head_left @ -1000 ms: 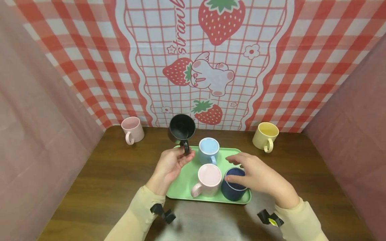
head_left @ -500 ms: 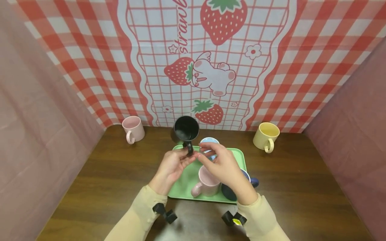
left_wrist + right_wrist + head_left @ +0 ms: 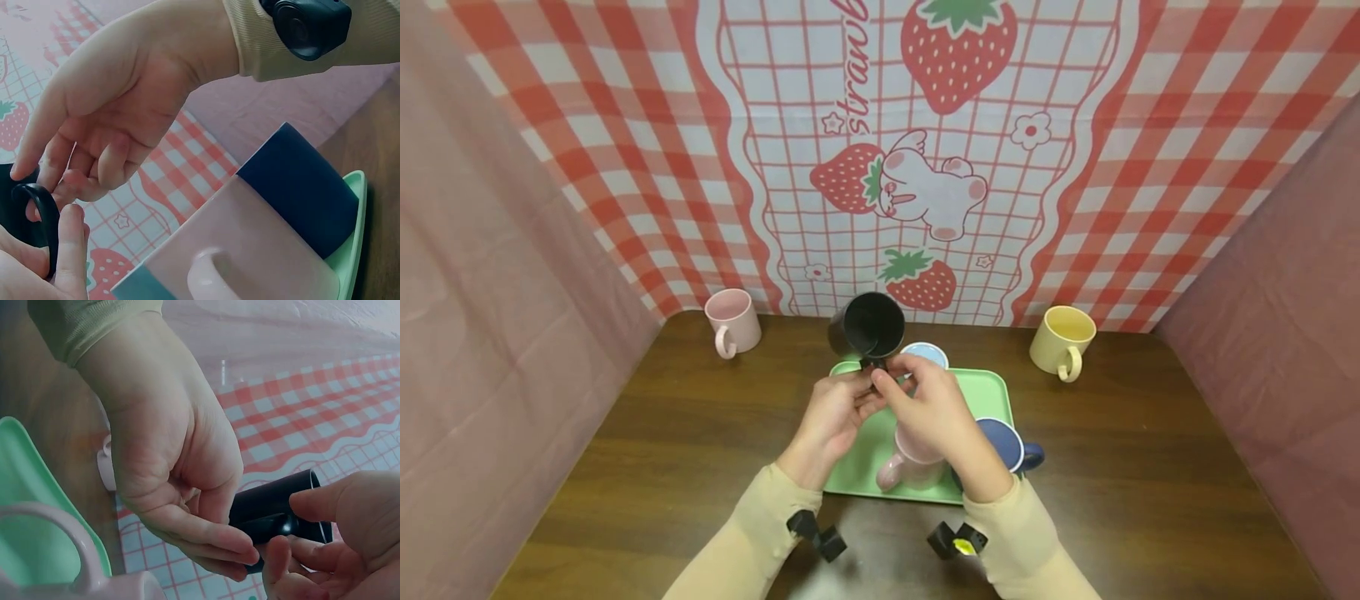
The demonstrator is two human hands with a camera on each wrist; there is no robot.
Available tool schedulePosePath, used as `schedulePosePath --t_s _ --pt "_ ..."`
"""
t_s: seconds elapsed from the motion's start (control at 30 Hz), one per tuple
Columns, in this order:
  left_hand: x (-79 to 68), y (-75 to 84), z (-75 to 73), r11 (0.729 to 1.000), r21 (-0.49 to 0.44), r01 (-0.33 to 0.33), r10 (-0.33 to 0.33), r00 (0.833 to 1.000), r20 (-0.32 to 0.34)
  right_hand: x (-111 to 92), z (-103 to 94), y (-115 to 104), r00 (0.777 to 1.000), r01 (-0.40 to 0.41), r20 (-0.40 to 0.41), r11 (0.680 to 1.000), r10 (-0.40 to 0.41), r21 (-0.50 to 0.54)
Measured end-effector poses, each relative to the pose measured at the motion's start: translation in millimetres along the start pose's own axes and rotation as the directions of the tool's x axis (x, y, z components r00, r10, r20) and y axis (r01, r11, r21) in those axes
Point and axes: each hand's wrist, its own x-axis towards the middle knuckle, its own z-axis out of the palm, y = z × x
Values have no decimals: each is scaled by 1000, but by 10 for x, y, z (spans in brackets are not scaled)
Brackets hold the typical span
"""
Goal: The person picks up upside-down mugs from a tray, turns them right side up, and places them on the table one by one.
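The black mug (image 3: pixel 850 331) is held above the back edge of the green tray (image 3: pixel 988 387), tilted so that its inside faces me. My left hand (image 3: pixel 827 421) pinches its handle (image 3: pixel 47 212) between thumb and fingers. From the right, my right hand (image 3: pixel 934 408) has come to the same handle, its curled fingers at the loop and its thumb against the mug in the right wrist view. Beneath the hands, the tray bears a light blue mug (image 3: pixel 927 354), a pink mug (image 3: pixel 921 477) and a navy mug (image 3: pixel 998 442), all partly covered by my right hand and arm.
Another pink mug (image 3: pixel 733 323) stands at the back left of the brown table (image 3: pixel 685 450). At the back right is a yellow mug (image 3: pixel 1060 342). A checked strawberry cloth (image 3: pixel 925 183) hangs behind, with pink curtains at both sides.
My right hand has moved left from above the navy mug to the black mug's handle. The black mug has shifted slightly right in my left hand and tilted further toward me.
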Motion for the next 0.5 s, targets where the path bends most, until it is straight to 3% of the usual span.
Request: schedulePosePath --t_s 0.2,0.37,0.5 --pt "-6 9 13 1000 15 9 -9 1000 -3 33 44 -6 999 -44 18 988 42 145" --pt "0 16 7 998 58 2 -1 1000 -19 62 72 1 992 -119 84 945 98 305" --pt "-4 24 -3 996 84 -3 6 1000 -29 84 87 -15 982 -181 116 918 149 354"
